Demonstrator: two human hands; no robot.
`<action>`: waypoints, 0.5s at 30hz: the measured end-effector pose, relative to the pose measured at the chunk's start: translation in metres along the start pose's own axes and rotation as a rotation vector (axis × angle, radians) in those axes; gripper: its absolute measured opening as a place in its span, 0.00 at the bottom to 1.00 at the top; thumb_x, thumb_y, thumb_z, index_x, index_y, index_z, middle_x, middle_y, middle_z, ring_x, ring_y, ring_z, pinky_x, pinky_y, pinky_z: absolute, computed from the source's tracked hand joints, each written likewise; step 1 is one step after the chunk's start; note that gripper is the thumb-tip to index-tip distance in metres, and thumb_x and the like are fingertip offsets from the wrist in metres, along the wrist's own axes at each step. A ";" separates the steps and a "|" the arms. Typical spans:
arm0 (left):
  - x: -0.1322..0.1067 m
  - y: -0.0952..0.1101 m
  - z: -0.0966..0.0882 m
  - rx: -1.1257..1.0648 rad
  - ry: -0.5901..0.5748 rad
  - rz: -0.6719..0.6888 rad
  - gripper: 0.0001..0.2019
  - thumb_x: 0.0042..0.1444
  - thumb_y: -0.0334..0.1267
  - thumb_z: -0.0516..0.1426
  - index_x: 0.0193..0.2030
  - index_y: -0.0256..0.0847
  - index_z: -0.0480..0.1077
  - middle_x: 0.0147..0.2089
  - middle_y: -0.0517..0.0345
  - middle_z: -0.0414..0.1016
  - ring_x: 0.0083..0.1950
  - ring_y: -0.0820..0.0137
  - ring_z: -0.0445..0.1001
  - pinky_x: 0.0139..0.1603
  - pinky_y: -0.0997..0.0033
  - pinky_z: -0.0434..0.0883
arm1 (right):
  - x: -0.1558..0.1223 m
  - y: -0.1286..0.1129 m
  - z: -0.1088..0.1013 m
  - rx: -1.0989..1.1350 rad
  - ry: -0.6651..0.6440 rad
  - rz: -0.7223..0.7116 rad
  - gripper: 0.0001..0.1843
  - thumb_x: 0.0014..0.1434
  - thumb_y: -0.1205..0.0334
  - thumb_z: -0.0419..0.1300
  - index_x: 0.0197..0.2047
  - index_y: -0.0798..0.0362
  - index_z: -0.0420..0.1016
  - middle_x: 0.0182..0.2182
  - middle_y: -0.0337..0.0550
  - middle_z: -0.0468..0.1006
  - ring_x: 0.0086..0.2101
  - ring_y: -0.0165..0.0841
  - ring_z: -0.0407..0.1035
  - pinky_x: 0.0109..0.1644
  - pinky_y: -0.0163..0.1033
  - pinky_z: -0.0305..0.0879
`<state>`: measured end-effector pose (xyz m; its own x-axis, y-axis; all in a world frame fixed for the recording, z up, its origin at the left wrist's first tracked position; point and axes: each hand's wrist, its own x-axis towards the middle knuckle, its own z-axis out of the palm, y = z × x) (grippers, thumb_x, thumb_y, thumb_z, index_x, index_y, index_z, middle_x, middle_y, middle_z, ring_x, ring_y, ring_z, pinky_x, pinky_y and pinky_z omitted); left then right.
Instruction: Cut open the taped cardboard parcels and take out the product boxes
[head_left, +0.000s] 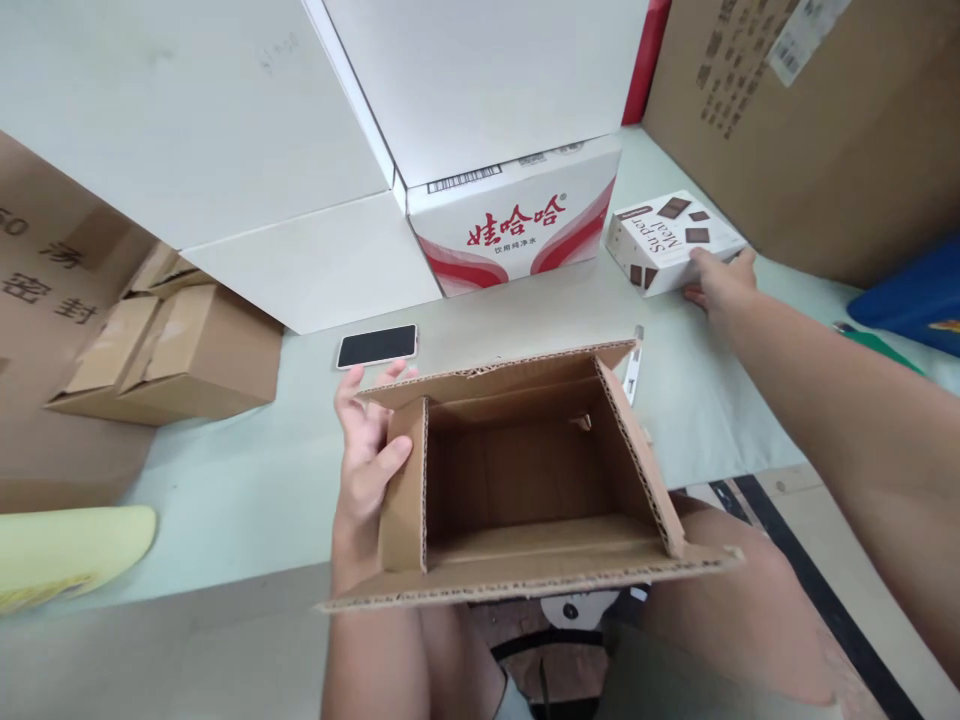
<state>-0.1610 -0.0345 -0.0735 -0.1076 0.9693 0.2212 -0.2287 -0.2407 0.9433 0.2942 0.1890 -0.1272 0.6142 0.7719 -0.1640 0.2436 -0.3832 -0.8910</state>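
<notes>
An open cardboard box [517, 470] is tilted toward me over the table's front edge, its flaps spread and its inside bare. My left hand [367, 460] grips its left side, thumb on the left flap and fingers behind. Farther off to the right, my right hand [724, 275] holds the near right end of a small white box [675, 240] with brown squares and the words "Super Meal". The thumb is on top, with the other fingers partly hidden at the side. That white box is at the back right of the table.
A phone [377, 346] lies behind the cardboard box. White cartons, one with red lettering [517, 225], line the back. Small brown boxes [187, 345] stand left, and a large brown carton [817, 130] stands right. A yellow object [75, 550] and a blue one [911, 305] flank the table [247, 480].
</notes>
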 end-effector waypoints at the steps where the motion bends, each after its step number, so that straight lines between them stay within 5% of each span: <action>1: -0.001 -0.002 -0.001 -0.008 0.012 -0.031 0.34 0.54 0.46 0.73 0.66 0.67 0.68 0.70 0.61 0.76 0.66 0.59 0.78 0.61 0.59 0.80 | 0.001 -0.006 0.009 0.015 0.008 0.036 0.38 0.69 0.52 0.63 0.73 0.52 0.51 0.72 0.64 0.58 0.52 0.31 0.73 0.49 0.43 0.79; 9: 0.002 -0.001 0.008 -0.059 0.064 -0.105 0.19 0.59 0.48 0.67 0.57 0.50 0.80 0.58 0.54 0.83 0.64 0.59 0.79 0.65 0.62 0.77 | 0.014 -0.053 0.068 0.081 -0.040 0.096 0.30 0.73 0.55 0.60 0.71 0.54 0.57 0.68 0.56 0.67 0.49 0.28 0.76 0.44 0.33 0.75; 15: 0.010 -0.003 0.006 -0.011 0.005 -0.063 0.20 0.57 0.49 0.68 0.55 0.48 0.81 0.56 0.52 0.84 0.62 0.59 0.81 0.65 0.63 0.77 | 0.019 -0.063 0.083 0.149 -0.207 0.113 0.18 0.73 0.59 0.54 0.62 0.56 0.68 0.63 0.55 0.71 0.41 0.26 0.78 0.40 0.32 0.72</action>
<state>-0.1560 -0.0234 -0.0724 -0.0978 0.9823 0.1600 -0.2461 -0.1796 0.9525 0.2275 0.2699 -0.1092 0.4606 0.8219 -0.3353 0.0598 -0.4056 -0.9121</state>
